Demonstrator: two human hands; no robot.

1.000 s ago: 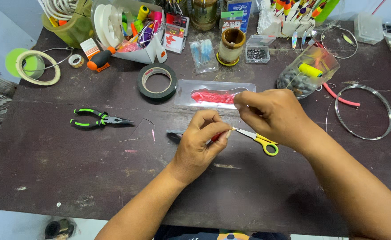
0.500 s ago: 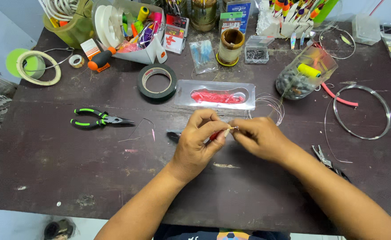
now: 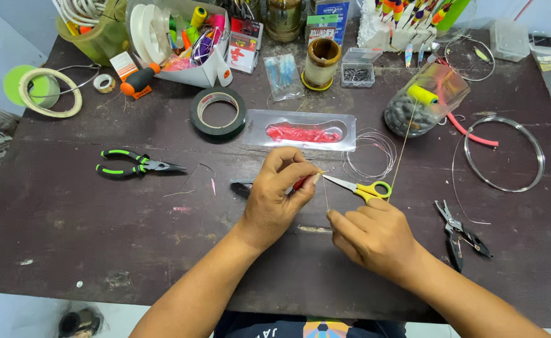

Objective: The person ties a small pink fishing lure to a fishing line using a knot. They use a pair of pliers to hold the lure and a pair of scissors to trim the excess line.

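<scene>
Both bare forearms entered from the bottom edge of the frame and angled toward the centre. The left hand [image 3: 278,200] sat just left of centre, back facing up, its fingers curled inward with thumb and forefinger tips pinched together at its upper right. The right hand [image 3: 375,238] lay lower and right of centre, knuckles up, fingers folded into a loose fist, forefinger and thumb closed at its left end.
</scene>
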